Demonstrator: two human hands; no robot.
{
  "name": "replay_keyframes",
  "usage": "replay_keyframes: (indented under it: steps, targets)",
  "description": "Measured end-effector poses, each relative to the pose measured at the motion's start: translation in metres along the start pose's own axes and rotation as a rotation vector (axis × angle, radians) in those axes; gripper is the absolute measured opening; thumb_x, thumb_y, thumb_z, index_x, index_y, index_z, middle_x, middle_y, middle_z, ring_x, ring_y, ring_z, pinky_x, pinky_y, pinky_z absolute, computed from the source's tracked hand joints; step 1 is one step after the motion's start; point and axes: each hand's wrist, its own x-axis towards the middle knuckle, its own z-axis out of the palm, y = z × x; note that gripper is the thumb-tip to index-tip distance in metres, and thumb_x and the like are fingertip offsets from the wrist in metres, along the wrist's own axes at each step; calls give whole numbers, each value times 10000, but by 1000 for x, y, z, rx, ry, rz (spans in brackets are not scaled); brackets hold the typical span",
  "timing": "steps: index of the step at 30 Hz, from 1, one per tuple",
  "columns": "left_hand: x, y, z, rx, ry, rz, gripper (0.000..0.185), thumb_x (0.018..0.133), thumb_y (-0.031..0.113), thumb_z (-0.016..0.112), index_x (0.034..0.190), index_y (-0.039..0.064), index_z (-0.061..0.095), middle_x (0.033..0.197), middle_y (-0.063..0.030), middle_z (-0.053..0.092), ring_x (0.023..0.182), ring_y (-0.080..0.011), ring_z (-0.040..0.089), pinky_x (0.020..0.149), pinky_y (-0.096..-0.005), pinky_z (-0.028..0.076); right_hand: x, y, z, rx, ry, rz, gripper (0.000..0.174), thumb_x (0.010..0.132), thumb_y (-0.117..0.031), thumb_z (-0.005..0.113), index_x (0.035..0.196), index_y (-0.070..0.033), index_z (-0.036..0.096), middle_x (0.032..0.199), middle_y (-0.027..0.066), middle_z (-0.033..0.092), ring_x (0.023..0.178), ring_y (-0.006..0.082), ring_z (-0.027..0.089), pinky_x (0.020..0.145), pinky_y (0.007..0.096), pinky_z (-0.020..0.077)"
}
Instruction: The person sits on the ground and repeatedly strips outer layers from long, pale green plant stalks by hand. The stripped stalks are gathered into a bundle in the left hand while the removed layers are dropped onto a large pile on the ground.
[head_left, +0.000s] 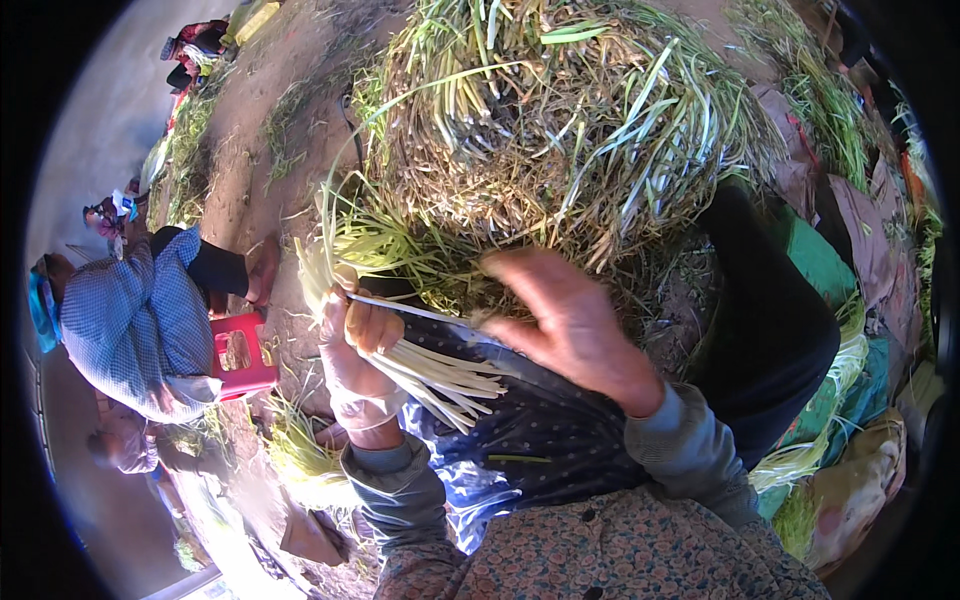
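A bundle of long pale stalks (439, 375), with yellow-green leaves at its far end, is gripped in my left hand (364, 330), which wears a light glove or wrap. One thin white stalk stretches from that fist toward my right hand (562, 322). My right hand is blurred, thumb and fingers apart, to the right of the bundle; whether it touches the thin stalk I cannot tell. Beneath both hands a dark blue dotted apron (547, 420) covers my lap, with one short green stem (519, 458) on it. Beyond them rises a big heap of green stalks and dry roots (540, 135).
At the left a person in a checked garment (135, 330) sits by a red plastic stool (244, 356). Other people are farther off. Loose green stalks (300, 450) lie on the earth floor near my left arm. Sacks and green sheeting (817, 255) lie at the right.
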Motion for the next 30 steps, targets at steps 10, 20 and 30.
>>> replay_keyframes:
  steps: [10,20,30]
  targets:
    - [-13,-52,5,573,567,-5,235,831,265,597,896,41,570,829,-69,589,674,-179,551,618,-302,470,-21,10,32,-80,-261,-35,130,802,-160,609,797,-68,517,635,47,549,594,233,561,579,369,377]
    - [-7,-45,-1,207,318,-129,206,850,269,567,722,111,535,703,-75,581,694,-233,565,890,-489,427,-53,20,22,-207,-358,5,119,751,-144,635,809,-75,557,692,52,555,670,230,569,620,355,386]
    - [-11,13,28,104,113,179,188,893,128,493,714,90,455,547,-1,379,495,-115,368,649,-275,429,-86,52,21,-249,-296,85,129,790,-183,617,811,-69,562,666,85,533,610,253,543,549,378,383]
